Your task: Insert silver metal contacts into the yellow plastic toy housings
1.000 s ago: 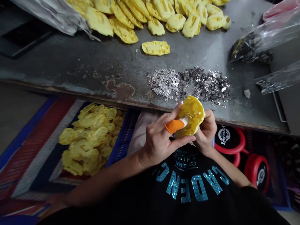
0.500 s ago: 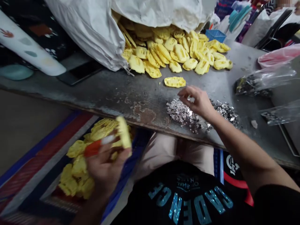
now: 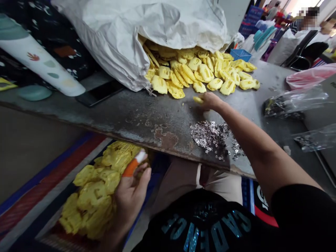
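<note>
My right hand (image 3: 211, 101) reaches over the table and grips a yellow moulded piece (image 3: 197, 100) by one end. Just nearer to me lies a heap of small shiny metal pieces (image 3: 210, 136), partly hidden under my right forearm. Below the table edge, my left hand (image 3: 133, 185) is open, its fingers loosely curled and apart. An orange-and-white covering wraps one of its fingers. Beside and under that hand lies a pile of yellow moulded pieces (image 3: 94, 189). More yellow pieces (image 3: 206, 72) spill out of a white sack (image 3: 168, 24) at the back.
The grey metal table (image 3: 131, 112) carries a dark phone (image 3: 99, 92), a white bottle (image 3: 52, 63) and clear bags of small metal parts (image 3: 286, 103). A small blue basket (image 3: 240, 55) stands behind the spilled pieces. Another person (image 3: 306, 24) is in the background.
The yellow piece in my left hand has been let go, and that hand has opened over the lower pile. My right hand has moved from above the metal heap onto the single yellow piece.
</note>
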`<action>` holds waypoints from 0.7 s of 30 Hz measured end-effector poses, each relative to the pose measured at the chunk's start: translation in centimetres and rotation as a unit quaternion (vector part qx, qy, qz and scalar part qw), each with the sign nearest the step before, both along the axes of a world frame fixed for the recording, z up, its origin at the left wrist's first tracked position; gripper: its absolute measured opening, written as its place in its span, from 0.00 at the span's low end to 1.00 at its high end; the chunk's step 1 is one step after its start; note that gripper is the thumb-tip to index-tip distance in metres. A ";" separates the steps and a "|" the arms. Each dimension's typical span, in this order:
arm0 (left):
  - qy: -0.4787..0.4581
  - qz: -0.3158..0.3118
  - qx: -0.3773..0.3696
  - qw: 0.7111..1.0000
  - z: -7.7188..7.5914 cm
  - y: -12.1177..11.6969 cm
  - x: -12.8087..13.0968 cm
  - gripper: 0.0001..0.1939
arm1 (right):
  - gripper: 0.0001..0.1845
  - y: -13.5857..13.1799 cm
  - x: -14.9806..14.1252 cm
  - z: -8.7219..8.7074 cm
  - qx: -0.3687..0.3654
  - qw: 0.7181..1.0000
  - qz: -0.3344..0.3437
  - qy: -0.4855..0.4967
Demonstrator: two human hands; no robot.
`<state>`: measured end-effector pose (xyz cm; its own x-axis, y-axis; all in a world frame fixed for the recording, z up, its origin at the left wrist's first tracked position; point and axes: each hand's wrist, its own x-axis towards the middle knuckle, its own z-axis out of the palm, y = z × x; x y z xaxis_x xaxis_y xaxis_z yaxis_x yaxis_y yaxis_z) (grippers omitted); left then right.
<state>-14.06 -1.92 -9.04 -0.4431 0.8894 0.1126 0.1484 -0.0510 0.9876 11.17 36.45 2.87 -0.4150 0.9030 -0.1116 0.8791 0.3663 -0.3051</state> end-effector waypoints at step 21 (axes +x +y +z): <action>-0.151 -0.462 -0.311 0.817 5.2 2.1 11.8 0.29 | 0.29 -36.9 14.9 -6.9 -0.191 0.766 -0.062 0.610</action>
